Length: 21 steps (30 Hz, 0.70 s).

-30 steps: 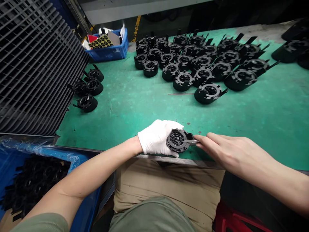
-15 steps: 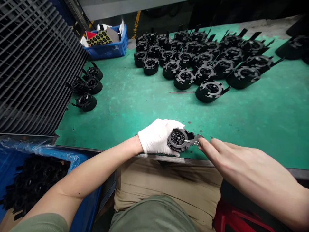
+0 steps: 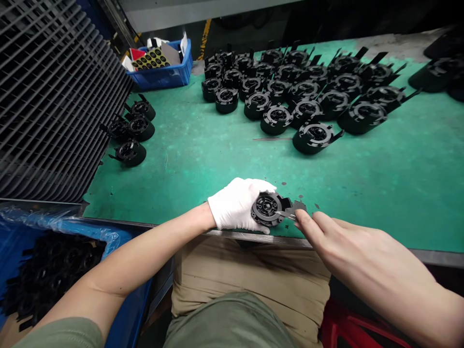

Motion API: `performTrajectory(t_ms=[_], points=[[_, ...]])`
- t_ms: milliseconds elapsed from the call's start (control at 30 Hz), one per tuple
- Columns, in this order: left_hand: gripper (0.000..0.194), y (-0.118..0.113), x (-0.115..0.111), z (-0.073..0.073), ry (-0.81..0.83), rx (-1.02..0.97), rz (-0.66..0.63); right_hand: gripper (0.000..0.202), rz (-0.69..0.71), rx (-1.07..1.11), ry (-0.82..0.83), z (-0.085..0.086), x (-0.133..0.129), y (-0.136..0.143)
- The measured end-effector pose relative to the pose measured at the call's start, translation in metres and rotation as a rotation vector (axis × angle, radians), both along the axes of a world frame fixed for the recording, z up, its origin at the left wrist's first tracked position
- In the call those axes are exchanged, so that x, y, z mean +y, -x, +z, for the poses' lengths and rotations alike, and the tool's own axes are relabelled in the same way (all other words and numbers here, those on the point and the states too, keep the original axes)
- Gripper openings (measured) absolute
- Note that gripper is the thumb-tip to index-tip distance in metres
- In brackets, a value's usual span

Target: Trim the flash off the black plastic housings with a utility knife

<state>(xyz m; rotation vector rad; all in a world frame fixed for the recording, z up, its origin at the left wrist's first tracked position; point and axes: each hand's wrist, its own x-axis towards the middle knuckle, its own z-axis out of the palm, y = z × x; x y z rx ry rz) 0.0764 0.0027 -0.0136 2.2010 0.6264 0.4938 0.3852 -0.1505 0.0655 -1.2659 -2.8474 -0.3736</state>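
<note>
My left hand (image 3: 236, 204), in a white glove, is closed around a round black plastic part (image 3: 267, 207) at the table's front edge. The part's ribbed face, with its ring and small holes, is turned up towards me, and a black tab sticks out on its right. In my bare right hand (image 3: 340, 241) is a pointed metal blade (image 3: 290, 212), pinched between thumb and fingers. Its tip lies at the right side of the part's face; whether it touches cannot be told. The fingers hide the tool's handle.
Several similar black parts (image 3: 277, 119) stand in rows at the back, and a smaller group (image 3: 130, 152) at the left. A blue bin (image 3: 163, 76) holds sheets of round stickers. A black rack (image 3: 54, 96) rises at left, above a plastic-lined blue crate (image 3: 123, 237) of black parts.
My right hand has shifted very slightly, its fingers a little lower, with the blade's tip still at nearly the same spot on the part. My left hand holds the part almost unmoved.
</note>
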Motion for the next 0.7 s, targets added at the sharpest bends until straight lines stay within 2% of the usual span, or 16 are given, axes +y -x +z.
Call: performTrajectory(t_ms=[167,267,333,367,467,567,633,700], points=[[0.106,0.000,0.003,0.003,-0.004,0.016,0.003,0.072,-0.021,0.031,0.037,-0.007,0.006,0.001],[0.105,-0.002,-0.002,0.003,-0.013,0.032,0.036,0.045,-0.016,0.168,0.051,-0.009,0.015,-0.006],[0.111,-0.005,-0.013,0.001,-0.032,0.035,0.136,0.023,-0.059,0.292,0.038,-0.007,0.016,-0.011],[0.116,-0.006,-0.021,0.000,-0.042,0.032,0.205,0.019,-0.094,0.344,0.026,-0.006,0.014,-0.012],[0.123,-0.005,-0.047,0.003,-0.066,0.021,0.370,0.025,-0.171,0.416,-0.004,-0.006,-0.001,-0.008],[0.106,0.005,-0.061,0.018,-0.087,0.028,0.372,0.037,-0.212,0.400,-0.023,-0.014,-0.017,0.008],[0.086,0.014,-0.057,0.029,-0.059,0.054,0.327,0.036,-0.230,0.377,-0.042,-0.021,-0.021,0.019],[0.081,0.021,-0.043,0.035,0.004,0.079,0.275,0.033,-0.226,0.352,-0.075,-0.026,-0.020,0.028]])
